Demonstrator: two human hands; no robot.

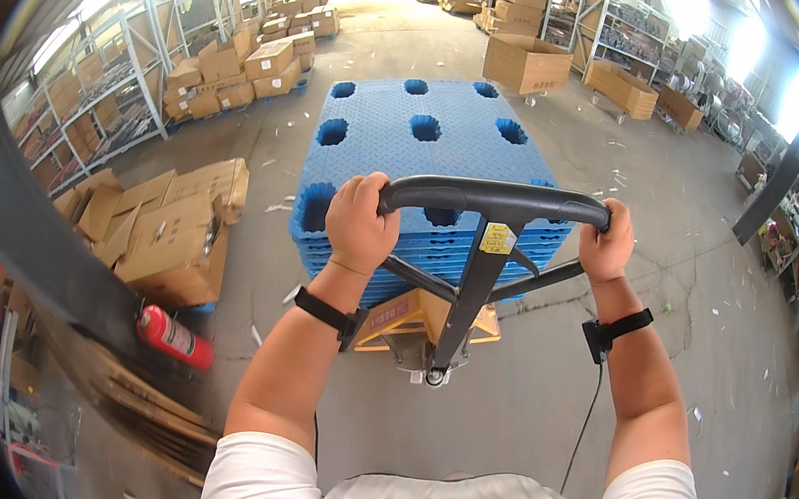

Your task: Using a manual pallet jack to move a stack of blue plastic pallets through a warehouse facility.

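Observation:
Both arms reach forward to the black handle [497, 199] of a pallet jack. My left hand [362, 221] is wrapped round the left end of its crossbar, and my right hand [607, 240] grips the right end. A yellow label sits at the top of the dark shaft, which runs down to the yellow jack body [402, 318]. Just ahead stands a stack of blue plastic pallets [384, 116], with round holes in the top one. The jack's forks are hidden from view. A black strap with a small device is on each wrist.
Left are cardboard boxes [179, 217], a red fire extinguisher [174, 336] and a dark post [61, 224]. Stacked cartons [228, 71] and racks stand farther left. Ahead right are wheeled open boxes [526, 65]; another post [787, 173] and shelving line the right. Scraps litter the concrete floor.

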